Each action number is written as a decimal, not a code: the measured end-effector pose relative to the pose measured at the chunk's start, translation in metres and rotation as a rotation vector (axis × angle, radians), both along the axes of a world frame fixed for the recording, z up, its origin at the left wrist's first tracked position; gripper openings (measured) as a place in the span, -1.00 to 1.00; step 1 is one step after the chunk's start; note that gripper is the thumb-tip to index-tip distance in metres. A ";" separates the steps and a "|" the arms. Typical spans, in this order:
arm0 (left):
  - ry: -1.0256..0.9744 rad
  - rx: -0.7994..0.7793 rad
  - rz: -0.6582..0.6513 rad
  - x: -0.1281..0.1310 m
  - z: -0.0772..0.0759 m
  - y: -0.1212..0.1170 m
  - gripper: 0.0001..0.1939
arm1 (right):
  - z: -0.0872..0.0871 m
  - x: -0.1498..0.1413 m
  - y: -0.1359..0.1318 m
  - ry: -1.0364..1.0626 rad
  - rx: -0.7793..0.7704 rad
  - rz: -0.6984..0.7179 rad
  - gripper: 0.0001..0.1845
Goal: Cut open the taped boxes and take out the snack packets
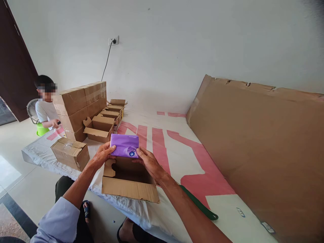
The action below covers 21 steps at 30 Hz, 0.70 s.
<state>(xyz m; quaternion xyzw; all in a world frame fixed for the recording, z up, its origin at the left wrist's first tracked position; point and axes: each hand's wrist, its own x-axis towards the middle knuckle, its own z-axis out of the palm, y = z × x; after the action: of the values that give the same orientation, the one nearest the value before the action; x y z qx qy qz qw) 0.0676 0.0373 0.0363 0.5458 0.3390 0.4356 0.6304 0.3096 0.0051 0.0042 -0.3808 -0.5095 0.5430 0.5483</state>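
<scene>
Between my two hands I hold a purple pack of tissues [124,143] with a round blue-and-white mark on its front. My left hand [103,153] grips its left end, thumb on the front face. On the right end, my right hand [149,162] has its thumb near the round mark. Just below the pack stands a cardboard box [130,190] with its flaps up and its inside dark; I cannot make out its contents. Partly under my right forearm lies a dark green strip-like handle [199,204].
Taped boxes [76,118] are stacked on the left, with several opened boxes [100,130] beside them. One taped box [71,152] sits near the table's edge. A large cardboard sheet [258,141] leans at the right. Another person [47,108] is at the far left.
</scene>
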 end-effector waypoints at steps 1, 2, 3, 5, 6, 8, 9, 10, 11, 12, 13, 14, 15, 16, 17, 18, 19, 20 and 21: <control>0.005 0.002 -0.001 0.000 -0.001 0.001 -0.31 | -0.001 0.000 0.001 -0.001 -0.002 0.003 -0.33; 0.012 0.005 -0.004 0.000 -0.001 0.002 -0.31 | -0.002 0.001 0.003 -0.003 -0.004 0.006 -0.34; 0.022 0.010 -0.005 0.000 -0.001 0.003 -0.31 | -0.003 0.001 0.005 -0.005 -0.009 0.007 -0.36; 0.055 0.034 -0.001 0.000 0.000 0.007 -0.30 | -0.004 0.002 0.012 -0.009 -0.027 0.003 -0.40; 0.080 0.053 0.006 0.000 0.001 0.009 -0.29 | -0.005 0.002 0.016 -0.010 -0.038 -0.001 -0.42; 0.143 0.096 0.028 0.001 0.003 0.015 -0.27 | -0.005 0.003 0.025 -0.010 -0.057 -0.006 -0.47; 0.173 0.117 0.040 0.002 0.004 0.018 -0.25 | -0.005 0.004 0.030 -0.009 -0.065 -0.007 -0.49; 0.198 0.136 0.048 0.003 0.005 0.021 -0.24 | -0.005 0.004 0.034 -0.009 -0.070 -0.005 -0.51; 0.214 0.149 0.050 0.004 0.005 0.024 -0.24 | -0.004 0.004 0.037 -0.008 -0.075 -0.003 -0.53; 0.222 0.157 0.050 0.004 0.005 0.026 -0.23 | -0.004 0.004 0.040 -0.008 -0.078 0.000 -0.54; 0.224 0.160 0.049 0.005 0.005 0.028 -0.23 | -0.003 0.004 0.042 -0.007 -0.079 0.004 -0.55; 0.223 0.159 0.048 0.005 0.005 0.029 -0.24 | -0.003 0.003 0.043 -0.006 -0.078 0.007 -0.56; 0.221 0.153 0.045 0.005 0.005 0.030 -0.25 | -0.003 0.003 0.044 -0.005 -0.076 0.009 -0.56; 0.219 0.144 0.041 0.005 0.005 0.031 -0.25 | -0.003 0.002 0.044 -0.003 -0.075 0.012 -0.56; 0.216 0.134 0.039 0.004 0.004 0.032 -0.26 | -0.003 0.001 0.044 -0.001 -0.074 0.014 -0.55; 0.213 0.126 0.038 0.004 0.003 0.032 -0.25 | -0.003 0.001 0.044 0.001 -0.073 0.016 -0.55; 0.209 0.118 0.038 0.004 0.002 0.033 -0.25 | -0.003 0.001 0.043 0.003 -0.073 0.017 -0.54; 0.204 0.111 0.040 0.003 0.001 0.034 -0.25 | -0.002 0.001 0.043 0.005 -0.073 0.019 -0.53; 0.199 0.104 0.042 0.003 0.000 0.034 -0.25 | -0.002 0.001 0.042 0.006 -0.073 0.020 -0.52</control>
<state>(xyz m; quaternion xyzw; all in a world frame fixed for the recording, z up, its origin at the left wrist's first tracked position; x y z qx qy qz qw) 0.0710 0.0713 0.0367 0.6111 0.3882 0.4096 0.5550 0.3102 0.0472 0.0026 -0.3939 -0.4916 0.5676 0.5301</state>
